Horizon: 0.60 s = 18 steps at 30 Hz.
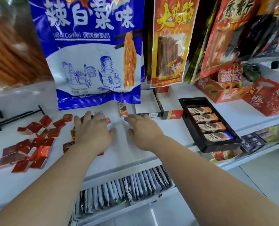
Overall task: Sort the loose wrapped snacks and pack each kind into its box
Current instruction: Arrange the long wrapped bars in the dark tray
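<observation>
We see L hand (93, 131) flat, fingers splayed, on crinkly foil wrappers (72, 134); R hand (143, 131) loose, empty, over smooth white shelf (122, 154) nr rectangular black plastic tray (183, 102).

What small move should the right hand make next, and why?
Probably reach forward and pinch the loose orange-wrapped chocolate bar by the blue bag: the open right hand is nearest, and similar bars already lie in the black tray.
</observation>
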{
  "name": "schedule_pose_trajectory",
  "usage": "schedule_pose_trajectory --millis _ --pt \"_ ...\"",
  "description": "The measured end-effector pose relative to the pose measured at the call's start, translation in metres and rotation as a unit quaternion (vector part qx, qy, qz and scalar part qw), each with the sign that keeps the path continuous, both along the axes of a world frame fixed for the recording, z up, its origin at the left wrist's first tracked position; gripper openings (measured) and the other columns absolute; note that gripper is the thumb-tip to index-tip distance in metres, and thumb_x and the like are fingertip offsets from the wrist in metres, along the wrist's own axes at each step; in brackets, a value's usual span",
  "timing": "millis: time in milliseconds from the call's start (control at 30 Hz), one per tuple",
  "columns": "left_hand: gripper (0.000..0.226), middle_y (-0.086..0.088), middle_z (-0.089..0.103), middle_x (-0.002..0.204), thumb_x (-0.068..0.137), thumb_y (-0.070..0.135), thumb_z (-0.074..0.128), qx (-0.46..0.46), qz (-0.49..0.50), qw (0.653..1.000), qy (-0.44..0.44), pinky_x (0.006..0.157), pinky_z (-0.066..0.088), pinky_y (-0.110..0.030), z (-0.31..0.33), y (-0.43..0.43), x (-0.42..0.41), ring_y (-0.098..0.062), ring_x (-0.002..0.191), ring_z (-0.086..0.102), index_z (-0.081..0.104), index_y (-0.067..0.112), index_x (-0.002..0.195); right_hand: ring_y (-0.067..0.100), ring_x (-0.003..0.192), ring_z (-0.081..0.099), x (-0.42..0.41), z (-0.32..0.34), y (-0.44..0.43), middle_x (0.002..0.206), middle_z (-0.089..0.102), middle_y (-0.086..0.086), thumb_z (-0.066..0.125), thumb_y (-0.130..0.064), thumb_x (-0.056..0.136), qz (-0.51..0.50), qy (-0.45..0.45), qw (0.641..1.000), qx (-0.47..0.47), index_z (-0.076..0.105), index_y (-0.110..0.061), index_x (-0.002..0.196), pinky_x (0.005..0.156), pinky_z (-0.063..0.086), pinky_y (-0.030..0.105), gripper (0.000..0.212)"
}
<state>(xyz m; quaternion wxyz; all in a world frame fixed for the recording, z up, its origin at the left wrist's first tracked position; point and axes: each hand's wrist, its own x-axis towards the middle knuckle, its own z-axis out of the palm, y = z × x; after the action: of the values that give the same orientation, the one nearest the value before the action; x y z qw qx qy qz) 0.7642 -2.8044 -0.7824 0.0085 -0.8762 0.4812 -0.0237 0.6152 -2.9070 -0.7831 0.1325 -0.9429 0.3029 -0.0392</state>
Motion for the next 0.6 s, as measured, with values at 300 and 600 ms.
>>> schedule_pose_trajectory --millis 300,600 --pt "0.05 0.006 0.026 0.158 0.096 0.057 0.032 -0.003 -0.061 0.998 0.006 0.115 0.01 -0.056 0.005 0.0 -0.014 -0.026 0.146 0.009 0.055 0.034 0.134 0.029 0.132 0.032 0.035 0.002 -0.002 0.159 0.027 -0.009 0.043 -0.044 0.096 -0.017 0.105 0.994 -0.038 0.016 -0.028 0.155 0.105 0.034 0.042 0.067" --pt "0.036 0.007 0.055 0.137 0.091 0.051 0.053 -0.034 -0.164 0.983 0.074 0.118 0.014 -0.044 0.008 0.009 -0.031 -0.02 0.144 0.025 0.071 0.026 0.111 0.032 0.102 0.052 -0.035 0.0 0.013 0.114 0.057 0.004 0.039 -0.026 0.094 -0.009 0.02 0.997 -0.072 0.062 -0.018 0.122 0.083 0.047 0.039 0.037"
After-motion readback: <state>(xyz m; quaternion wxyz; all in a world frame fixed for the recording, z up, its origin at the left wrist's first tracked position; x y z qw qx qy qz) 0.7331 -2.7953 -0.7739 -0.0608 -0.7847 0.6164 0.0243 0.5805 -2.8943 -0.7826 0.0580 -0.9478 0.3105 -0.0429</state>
